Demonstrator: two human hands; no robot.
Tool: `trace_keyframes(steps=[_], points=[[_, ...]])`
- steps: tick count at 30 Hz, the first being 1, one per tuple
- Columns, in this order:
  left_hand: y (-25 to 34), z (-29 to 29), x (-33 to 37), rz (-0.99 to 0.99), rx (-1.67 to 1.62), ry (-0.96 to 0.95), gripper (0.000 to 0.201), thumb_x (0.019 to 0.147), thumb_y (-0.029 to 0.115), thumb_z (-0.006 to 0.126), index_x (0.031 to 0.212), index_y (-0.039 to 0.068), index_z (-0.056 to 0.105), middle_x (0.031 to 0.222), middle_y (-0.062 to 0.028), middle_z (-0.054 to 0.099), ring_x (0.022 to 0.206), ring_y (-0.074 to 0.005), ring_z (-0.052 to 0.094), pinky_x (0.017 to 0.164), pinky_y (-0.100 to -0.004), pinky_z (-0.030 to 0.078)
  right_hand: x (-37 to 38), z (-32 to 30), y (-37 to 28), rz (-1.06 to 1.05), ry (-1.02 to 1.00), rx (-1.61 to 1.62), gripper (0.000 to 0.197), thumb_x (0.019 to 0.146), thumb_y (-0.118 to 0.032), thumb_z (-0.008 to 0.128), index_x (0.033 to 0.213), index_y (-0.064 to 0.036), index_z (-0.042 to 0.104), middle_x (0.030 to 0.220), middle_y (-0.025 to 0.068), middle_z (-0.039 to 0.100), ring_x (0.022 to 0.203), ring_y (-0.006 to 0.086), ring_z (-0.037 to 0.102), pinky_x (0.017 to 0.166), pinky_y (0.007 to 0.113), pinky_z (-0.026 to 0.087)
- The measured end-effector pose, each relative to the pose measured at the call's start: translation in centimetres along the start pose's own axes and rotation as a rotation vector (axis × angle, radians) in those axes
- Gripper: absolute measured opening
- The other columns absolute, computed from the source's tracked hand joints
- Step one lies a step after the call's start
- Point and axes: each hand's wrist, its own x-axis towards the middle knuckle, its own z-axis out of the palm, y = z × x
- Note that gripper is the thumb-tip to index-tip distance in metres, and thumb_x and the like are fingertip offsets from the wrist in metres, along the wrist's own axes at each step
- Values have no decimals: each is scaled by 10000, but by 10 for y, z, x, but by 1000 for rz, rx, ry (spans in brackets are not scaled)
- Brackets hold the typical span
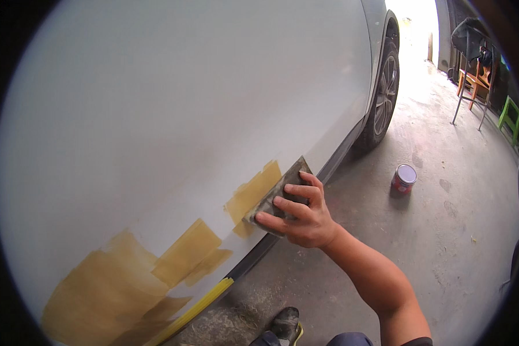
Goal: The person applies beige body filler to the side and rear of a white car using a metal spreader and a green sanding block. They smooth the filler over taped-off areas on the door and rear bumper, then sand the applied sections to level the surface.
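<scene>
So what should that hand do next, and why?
Perhaps slide the dark flat tool slightly left across the upper tan patch: the right hand holds it at that patch's right side, on the white car panel, and the patch's edges look uneven.

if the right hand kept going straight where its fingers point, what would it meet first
Past the spreader it holds, the right hand would probably meet the tan patch on the door first, though depth is hard to judge.
</scene>
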Motion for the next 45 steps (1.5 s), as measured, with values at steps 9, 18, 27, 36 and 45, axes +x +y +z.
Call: trace_keyframes(steps=[9, 18, 27, 36, 45], points=[[-2, 1, -1, 26, 24, -75, 227, 1018, 213, 531, 1167, 45, 558, 858, -28, 646, 558, -89, 470, 500, -242, 371, -30, 10, -14, 23, -10, 22, 423, 787, -211, 745, 1171, -389, 735, 1199, -42, 492, 1170, 218, 482, 1104, 522, 381], [-2, 0, -3, 54, 42, -120, 232, 1018, 214, 528, 1173, 43, 554, 857, -29, 645, 565, -92, 476, 505, -243, 375, -18, -43, -7, 46, -286, 40, 469, 811, -136, 681, 1254, -290, 704, 1096, -2, 582, 1080, 227, 563, 1046, 492, 434], [-4, -6, -4, 61, 39, -180, 309, 1022, 222, 518, 1238, 1, 528, 1032, -91, 666, 722, -135, 577, 625, -271, 465, 6, -33, 27, -26, -109, 3, 529, 749, -103, 693, 1252, -266, 706, 1187, 23, 591, 1154, 236, 563, 1072, 492, 430], [-9, -5, -8, -4, -78, -73, 455, 1023, 147, 518, 1427, -49, 439, 1348, -210, 601, 1157, -278, 621, 978, -388, 508, -35, -1, 15, 3, -75, 71, 515, 772, -61, 661, 1206, -330, 729, 1239, -23, 559, 1213, 218, 527, 1147, 519, 360], [-23, -8, -12, 111, 52, -114, 456, 1020, 163, 521, 1417, -41, 428, 1234, -156, 645, 939, -206, 641, 800, -327, 539, -23, -47, 18, -2, -353, 51, 561, 770, -74, 648, 1297, -264, 674, 1291, 18, 579, 1158, 247, 571, 1070, 517, 431]])
